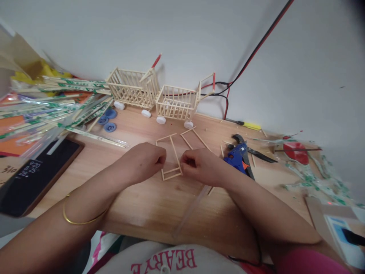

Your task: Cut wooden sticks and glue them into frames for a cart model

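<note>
A rectangular frame of thin wooden sticks (pixel 172 156) lies flat on the wooden table (pixel 148 205). My left hand (pixel 145 160) is curled, fingertips pinching the frame's left side. My right hand (pixel 199 165) is also curled, pinching the frame's right lower corner. A second open stick frame (pixel 194 137) lies just behind. Two finished stick carts with white wheels, the left cart (pixel 132 89) and the right cart (pixel 178 102), stand at the back by the wall.
A blue glue gun (pixel 238 156) and black cutters (pixel 256 152) lie right of my hands. Wrapped chopstick packs (pixel 57 110) pile at left, with blue caps (pixel 110 120) and a phone (pixel 37 175). Red and black cables (pixel 245 66) run up the wall.
</note>
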`<state>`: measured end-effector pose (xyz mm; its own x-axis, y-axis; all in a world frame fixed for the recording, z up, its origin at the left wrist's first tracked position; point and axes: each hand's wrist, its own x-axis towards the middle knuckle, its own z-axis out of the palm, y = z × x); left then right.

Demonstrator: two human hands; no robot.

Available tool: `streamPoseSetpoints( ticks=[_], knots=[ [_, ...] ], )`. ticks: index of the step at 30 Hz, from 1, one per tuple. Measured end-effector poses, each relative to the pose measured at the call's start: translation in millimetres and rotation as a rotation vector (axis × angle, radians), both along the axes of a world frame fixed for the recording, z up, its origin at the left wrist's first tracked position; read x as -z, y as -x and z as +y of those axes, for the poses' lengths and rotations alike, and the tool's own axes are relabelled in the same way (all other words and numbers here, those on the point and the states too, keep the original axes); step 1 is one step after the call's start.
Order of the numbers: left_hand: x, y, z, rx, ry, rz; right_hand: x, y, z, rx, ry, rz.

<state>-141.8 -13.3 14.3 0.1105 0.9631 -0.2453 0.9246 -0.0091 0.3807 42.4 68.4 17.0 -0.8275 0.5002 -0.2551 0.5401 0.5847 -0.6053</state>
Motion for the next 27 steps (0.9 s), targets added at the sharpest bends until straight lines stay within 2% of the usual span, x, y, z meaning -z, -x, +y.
streamPoseSetpoints(
  ticks=[5, 11, 17, 22, 27],
  knots=[
    [2.6, 4, 0, -0.022, -0.022, -0.067, 0.4, 0, -2, 0.022, 0.103, 0.025],
    [1.8, 9, 0, -0.092, 0.017, -0.201, 11.6, 3, -3, 0.093, 0.275, 0.139],
    [7.5, 14, 1, -0.168, 0.065, -0.315, 21.8, 6, -3, 0.124, 0.332, 0.194],
    [5.1, 15, 4, -0.212, 0.058, -0.413, 18.5, 7, 0, 0.146, 0.328, 0.241],
    [1.0, 19, 6, -0.470, -0.034, -0.604, -0.3, 0, 9, 0.225, 0.176, 0.366]
  ],
)
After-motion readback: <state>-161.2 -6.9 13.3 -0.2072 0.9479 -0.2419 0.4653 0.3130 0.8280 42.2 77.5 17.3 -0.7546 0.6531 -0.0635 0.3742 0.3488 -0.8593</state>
